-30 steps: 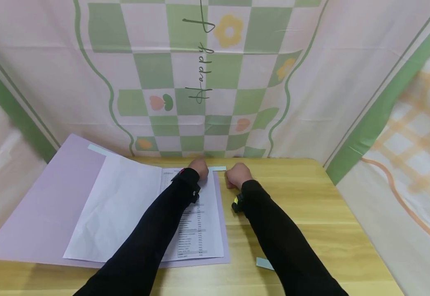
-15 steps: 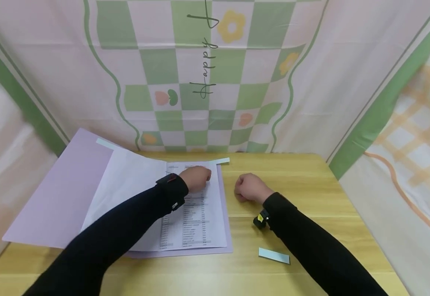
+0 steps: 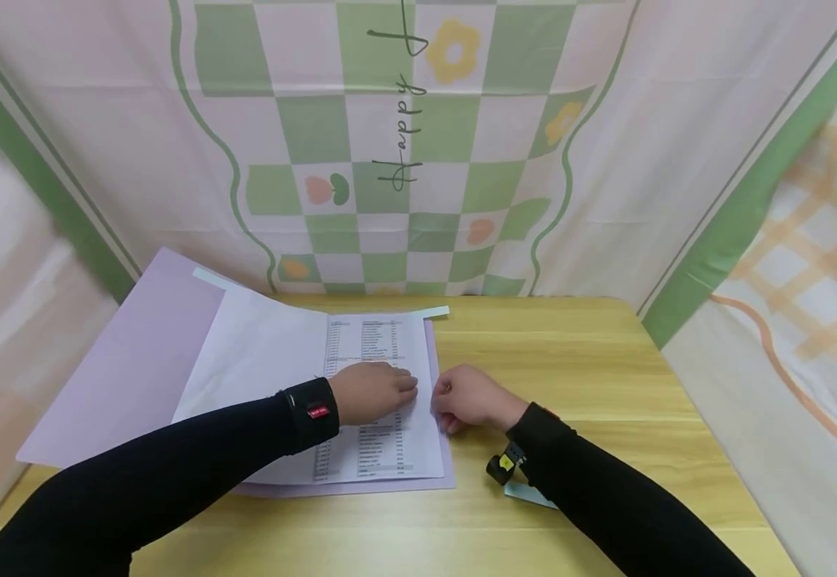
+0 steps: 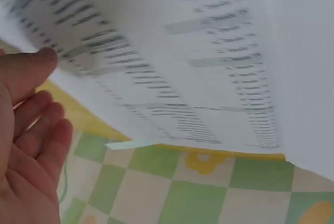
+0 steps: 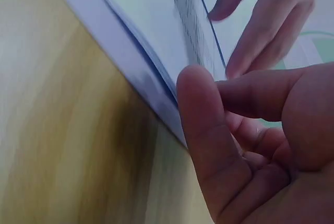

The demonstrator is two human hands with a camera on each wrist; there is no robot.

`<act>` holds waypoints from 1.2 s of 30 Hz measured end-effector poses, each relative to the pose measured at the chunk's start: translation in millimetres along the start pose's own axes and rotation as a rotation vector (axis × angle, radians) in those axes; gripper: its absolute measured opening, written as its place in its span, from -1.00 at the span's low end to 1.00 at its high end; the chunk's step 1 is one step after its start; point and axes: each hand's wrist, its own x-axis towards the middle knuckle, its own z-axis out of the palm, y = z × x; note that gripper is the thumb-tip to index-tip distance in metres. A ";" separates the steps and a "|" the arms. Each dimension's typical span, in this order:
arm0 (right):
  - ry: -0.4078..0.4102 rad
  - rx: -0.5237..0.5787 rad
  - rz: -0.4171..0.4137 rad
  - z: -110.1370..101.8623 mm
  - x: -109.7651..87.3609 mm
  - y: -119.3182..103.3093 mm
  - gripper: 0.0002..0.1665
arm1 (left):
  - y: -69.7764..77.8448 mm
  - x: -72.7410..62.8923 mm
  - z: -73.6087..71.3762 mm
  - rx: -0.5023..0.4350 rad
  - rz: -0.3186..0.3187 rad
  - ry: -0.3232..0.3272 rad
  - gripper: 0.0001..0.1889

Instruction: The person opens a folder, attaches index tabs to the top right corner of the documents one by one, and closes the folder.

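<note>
A printed sheet point(image 3: 382, 461) with rows of text lies in an opened lilac folder point(image 3: 130, 344). My left hand point(image 3: 375, 393) rests over the sheet's middle, fingers loosely extended; in the left wrist view its fingers point(image 4: 44, 135) are beside the sheet's edge and hold nothing. At the right edge of the sheet is my right hand point(image 3: 472, 397), its thumb and forefinger point(image 5: 197, 104) meeting there and appearing to pinch the paper. Their tips hide the exact contact. In the left wrist view the sheet's edge curves up a little.
One pale blue strip point(image 3: 431, 312) sticks out at the sheet's top right corner, another strip point(image 3: 209, 278) on the turned-back leaf. A loose pale strip point(image 3: 529, 494) lies partly under the right forearm on the wooden table point(image 3: 569, 361). A checked cloth point(image 3: 418, 160) hangs behind.
Both hands have come back from the top strip toward me. The left hand has settled on the sheet, its fingers straighter. The right hand went rightward, then left to the sheet's edge.
</note>
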 end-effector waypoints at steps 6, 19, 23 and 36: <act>-0.003 -0.046 -0.001 7.9 2.9 -3.0 -0.79 | -0.5 3.8 9.6 -0.002 0.042 -0.008 -0.51; 0.004 -0.106 0.048 10.6 5.2 -4.8 -0.78 | -8.1 4.1 18.5 0.034 0.095 -0.029 -0.56; 0.008 -0.090 0.052 10.9 6.2 -3.8 -0.79 | -8.9 1.0 18.8 0.060 0.114 -0.023 -0.54; -0.007 -0.117 0.022 10.4 4.4 -4.5 -0.81 | -9.2 -1.4 25.3 0.075 0.161 0.051 -0.78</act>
